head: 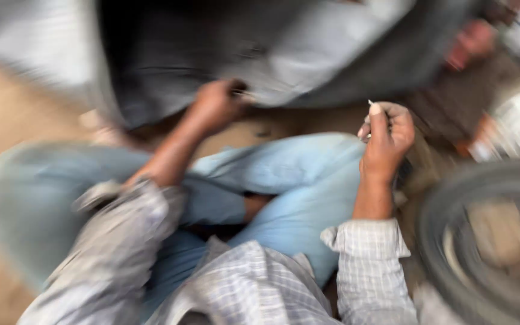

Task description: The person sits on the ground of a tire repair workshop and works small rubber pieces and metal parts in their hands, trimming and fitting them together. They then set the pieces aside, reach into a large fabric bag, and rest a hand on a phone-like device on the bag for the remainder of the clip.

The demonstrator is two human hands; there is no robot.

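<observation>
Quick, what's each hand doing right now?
Left hand: closed against the dark tyre, on something too blurred to tell.
Right hand: closed, pinching a small thin object.

Motion blur smears the dark tyre (308, 54); the left hand (215, 107) hides what its fingers pinch.

A dark tyre (482, 241) lies at the right on the sandy ground (1, 114); blue jeans (296, 180) cover crossed legs.

Tyre (489, 241) on dusty floor (7, 114)
</observation>
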